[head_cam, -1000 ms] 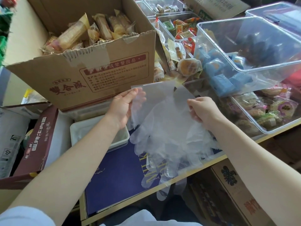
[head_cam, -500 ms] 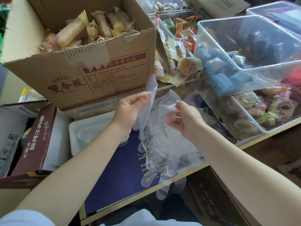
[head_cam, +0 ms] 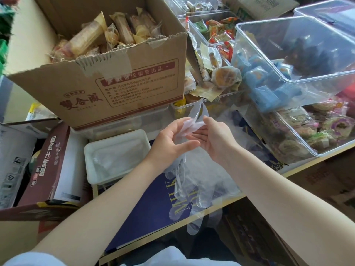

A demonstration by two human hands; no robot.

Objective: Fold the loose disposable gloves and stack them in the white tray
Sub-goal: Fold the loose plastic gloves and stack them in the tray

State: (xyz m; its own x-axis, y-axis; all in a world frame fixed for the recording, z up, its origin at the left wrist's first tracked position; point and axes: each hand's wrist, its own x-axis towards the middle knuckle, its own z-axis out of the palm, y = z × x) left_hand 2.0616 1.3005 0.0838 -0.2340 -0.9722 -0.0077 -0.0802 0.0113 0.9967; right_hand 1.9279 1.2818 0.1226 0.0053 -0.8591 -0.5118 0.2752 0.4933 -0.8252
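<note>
Hands meet over a blue board: left hand (head_cam: pixel 171 141) and right hand (head_cam: pixel 213 137) pinch a clear glove (head_cam: pixel 194 120) beside the white tray (head_cam: pixel 115 158); a brown carton (head_cam: pixel 119 87) reads "雙合成".

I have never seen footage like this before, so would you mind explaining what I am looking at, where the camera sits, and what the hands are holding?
There is no machine here: a person works with two bare hands, and the single camera is worn on their head, looking forward and down. That is why both forearms reach in from the bottom of the picture.

The left hand and the right hand meet in the middle, holding a thin clear disposable glove between them; it looks partly folded. More loose gloves lie below on a dark blue board, some hanging over its edge.

To the left sits the white tray, where the folded gloves go; something clear already lies in it. Behind it stands a cardboard box of wrapped snacks, and to the right are clear plastic bins of packaged treats.
</note>
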